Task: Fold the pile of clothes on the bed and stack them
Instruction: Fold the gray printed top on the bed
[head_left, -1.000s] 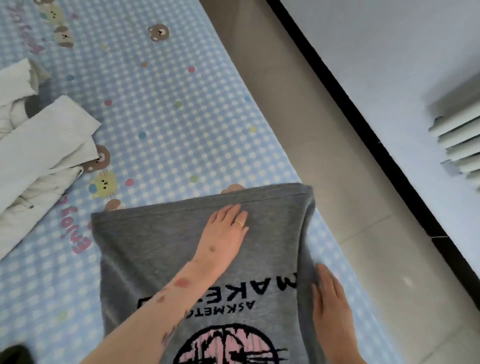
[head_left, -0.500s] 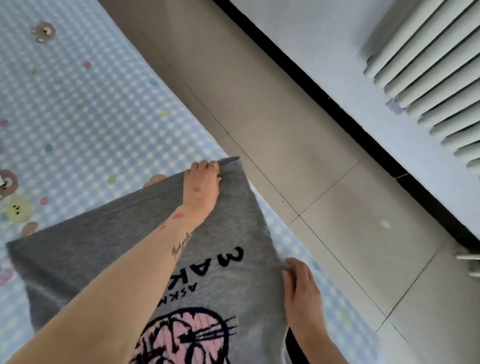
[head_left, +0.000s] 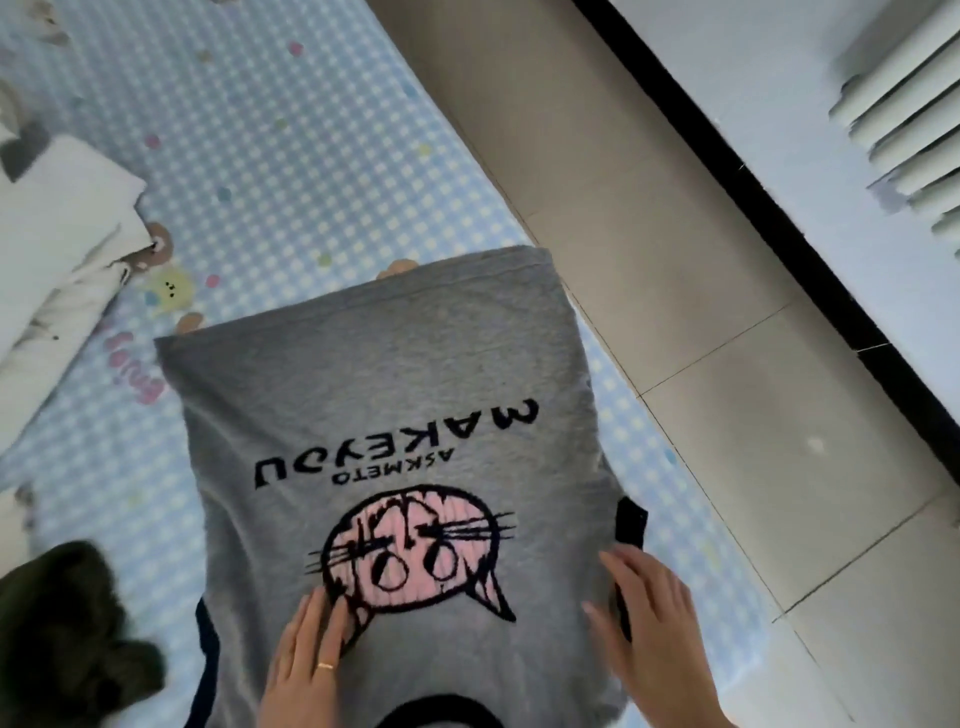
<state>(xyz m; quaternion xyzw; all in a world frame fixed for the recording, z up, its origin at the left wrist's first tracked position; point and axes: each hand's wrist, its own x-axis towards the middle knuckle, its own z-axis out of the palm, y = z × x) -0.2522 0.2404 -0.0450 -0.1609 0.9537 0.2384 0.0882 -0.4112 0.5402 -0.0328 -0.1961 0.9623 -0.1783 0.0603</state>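
Observation:
A grey top (head_left: 395, 364) with black trim, black lettering and a pink cat face lies spread flat on the blue checked bed sheet (head_left: 291, 156), its hem pointing away from me. My left hand (head_left: 306, 665) rests flat on it just below the cat print, fingers together, a ring on one finger. My right hand (head_left: 649, 634) presses flat on the top's right side near the black armhole trim. Neither hand grips the cloth.
White garments (head_left: 57, 234) lie at the left of the bed. A dark green garment (head_left: 72, 629) sits bunched at the lower left. The bed's edge runs just right of the top, with beige floor tiles (head_left: 675, 312) beyond and a white radiator (head_left: 914, 114) on the wall.
My left hand has drawn back from the far hem corner to the near part beside the cat print. My right hand has shifted onto the top's right side. The whole print now shows.

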